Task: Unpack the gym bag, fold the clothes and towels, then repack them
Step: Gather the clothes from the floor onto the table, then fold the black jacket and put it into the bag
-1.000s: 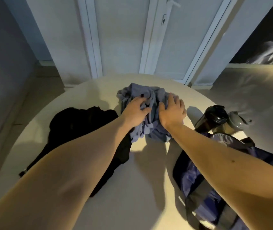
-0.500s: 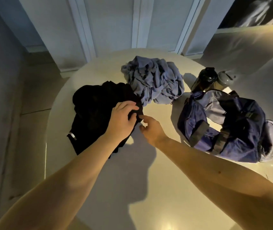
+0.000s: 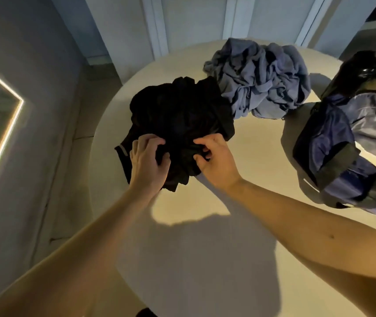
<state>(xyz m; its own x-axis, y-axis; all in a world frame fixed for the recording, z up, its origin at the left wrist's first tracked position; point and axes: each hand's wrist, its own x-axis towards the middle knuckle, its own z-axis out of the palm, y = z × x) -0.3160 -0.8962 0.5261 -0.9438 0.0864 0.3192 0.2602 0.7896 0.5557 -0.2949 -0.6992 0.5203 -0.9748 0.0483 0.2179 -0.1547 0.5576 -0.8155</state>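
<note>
Now the black garment (image 3: 178, 115) is gripped at its near edge, left hand (image 3: 147, 161) and right hand (image 3: 214, 161) each curled into the cloth side by side, its crumpled bulk spread on the table (image 3: 255, 156) just beyond them, equally reachable by both.

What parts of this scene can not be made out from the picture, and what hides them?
Head view only.
- gym bag: cut off by the right edge; its inside is not visible.
- dark bottle: lower part hidden behind the bag.
- black garment: too dark to tell its type; near part covered by the left hand and right hand.
- Fingertips of both hands: partly buried in the garment's folds.
</note>
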